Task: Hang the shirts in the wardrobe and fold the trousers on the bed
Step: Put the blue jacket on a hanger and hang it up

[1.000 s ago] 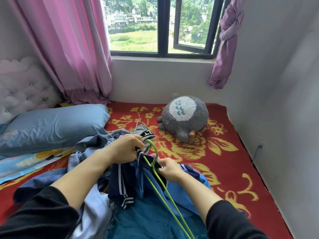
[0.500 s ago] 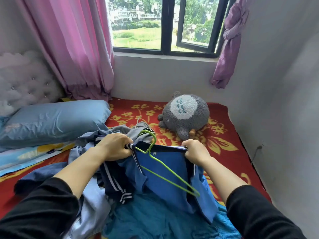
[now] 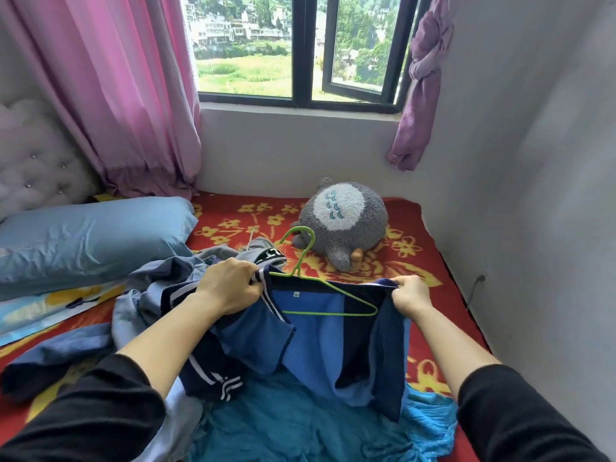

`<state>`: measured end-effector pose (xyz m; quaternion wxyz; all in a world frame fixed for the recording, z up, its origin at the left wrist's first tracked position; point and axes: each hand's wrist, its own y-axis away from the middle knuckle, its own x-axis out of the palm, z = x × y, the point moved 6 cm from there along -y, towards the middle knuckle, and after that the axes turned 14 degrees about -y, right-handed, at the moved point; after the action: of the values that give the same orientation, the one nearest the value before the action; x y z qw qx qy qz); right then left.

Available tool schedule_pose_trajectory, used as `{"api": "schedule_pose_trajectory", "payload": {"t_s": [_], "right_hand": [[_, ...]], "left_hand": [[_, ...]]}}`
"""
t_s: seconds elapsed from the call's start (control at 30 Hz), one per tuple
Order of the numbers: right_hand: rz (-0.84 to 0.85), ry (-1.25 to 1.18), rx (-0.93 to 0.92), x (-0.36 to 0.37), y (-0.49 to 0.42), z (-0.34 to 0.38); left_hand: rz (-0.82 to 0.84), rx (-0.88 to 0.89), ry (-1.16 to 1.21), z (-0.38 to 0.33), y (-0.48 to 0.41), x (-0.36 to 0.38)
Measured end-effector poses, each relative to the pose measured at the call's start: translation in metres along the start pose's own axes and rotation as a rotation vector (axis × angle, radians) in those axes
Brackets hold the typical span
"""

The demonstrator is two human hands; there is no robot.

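The head-worn wide-angle camera sits above the person's forearms, facing forward and down across the bed (image 3: 426, 261) toward the window (image 3: 300, 48) in the far wall. It is close: the left hand (image 3: 230, 285) and right hand (image 3: 408, 293), gripping a blue shirt (image 3: 316, 331), fill the lower middle. The headboard (image 3: 36, 161) lies left, the white wall (image 3: 533, 195) right

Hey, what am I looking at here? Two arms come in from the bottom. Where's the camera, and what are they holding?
No machine here: the camera sits on a person's head, looking down at their arms. The left hand and right hand each grip an edge of a blue shirt, stretched between them, with a green hanger in its opening, hook poking out. Underneath is a bed with a red flowered cover, a pile of clothes, a blue pillow and a grey plush toy.
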<state>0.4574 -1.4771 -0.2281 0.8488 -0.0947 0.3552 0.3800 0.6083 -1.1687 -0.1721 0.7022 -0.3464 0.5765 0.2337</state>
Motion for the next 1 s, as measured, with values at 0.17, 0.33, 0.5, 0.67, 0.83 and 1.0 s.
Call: {"api": "schedule_pose_trajectory", "payload": {"t_s": [0.17,0.33,0.5,0.67,0.83,1.0], "right_hand": [[-0.042,-0.024,0.054,-0.005,0.009,0.005],[0.043,-0.050,-0.045,0.021,0.028,0.041],[0.275,-0.612,0.033,0.042,0.050,0.050],[0.290,-0.873,0.127,0.025,0.044,0.069],[-0.012,-0.612,-0.208,-0.001,0.047,0.118],[-0.081,-0.679,-0.362,-0.016,0.076,0.167]], "left_hand": [[0.029,-0.061,0.059,-0.018,-0.006,-0.001],[0.099,-0.105,0.185,-0.039,-0.011,0.007],[0.070,-0.248,0.307,-0.023,-0.006,0.010],[-0.097,-0.268,0.462,-0.004,-0.006,-0.025],[-0.271,-0.305,0.531,0.010,0.013,-0.074],[-0.384,-0.422,0.567,0.028,0.066,-0.120]]}}
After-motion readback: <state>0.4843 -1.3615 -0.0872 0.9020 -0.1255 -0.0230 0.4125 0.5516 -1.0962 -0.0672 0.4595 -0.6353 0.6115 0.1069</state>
